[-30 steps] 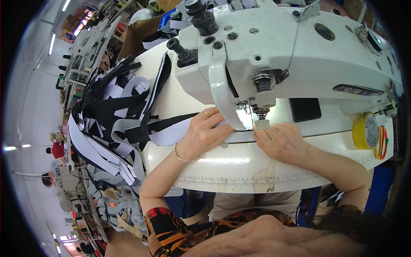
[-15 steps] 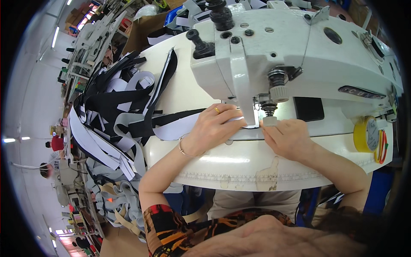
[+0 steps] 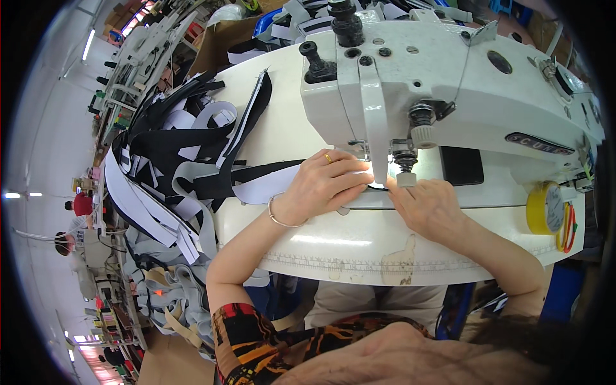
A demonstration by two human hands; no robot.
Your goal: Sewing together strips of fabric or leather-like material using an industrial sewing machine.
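Note:
I see my left hand point(image 3: 326, 184), with a ring and a bracelet, bent over a white-and-black fabric strip point(image 3: 264, 182), fingertips pressed together on it left of the needle area of the white sewing machine point(image 3: 471, 83). Just right of the presser-foot area, my right hand point(image 3: 428, 206) has curled fingers at the strip's dark edge, its fingertips partly hidden by the machine's knob and hardware. The strip runs leftward to a heap of black, white and grey strips point(image 3: 170, 147) on the white table point(image 3: 321, 247).
A black phone point(image 3: 462, 165) lies behind my right hand. Yellow tape point(image 3: 544, 207) and red-handled scissors point(image 3: 567, 228) sit at the right. Beyond the table are a cardboard box point(image 3: 218, 40), grey strips point(image 3: 173, 301), and co-workers, one in red point(image 3: 82, 204), at other machines.
The view has shifted slightly, with the machine appearing farther right. My left hand has edged toward the back with the strip; my right hand stays at the needle area, fingers slightly more curled.

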